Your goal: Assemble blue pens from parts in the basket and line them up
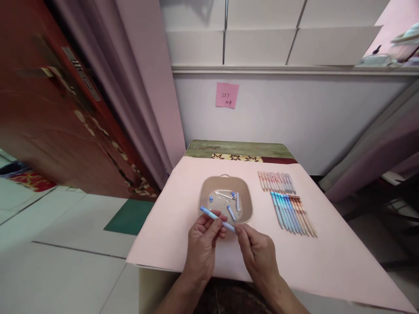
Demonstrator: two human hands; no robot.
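A light blue pen [210, 213] with a darker blue end is held slantwise over the near rim of a beige basin [203, 192]. My left hand [203, 240] is closed round its middle. The fingers of my right hand [257, 248] pinch its lower right end. Inside the basin lie a blue pen barrel piece [231, 213], a pale lilac tube [238, 202], thin white refills [224, 195] and small blue parts [211, 199].
Right of the basin, two rows of pens lie side by side: a pinkish row [276, 182] behind, a blue and brown row [291, 213] in front. A pink cloth [170, 218] covers the table. A pink note [227, 95] is on the wall.
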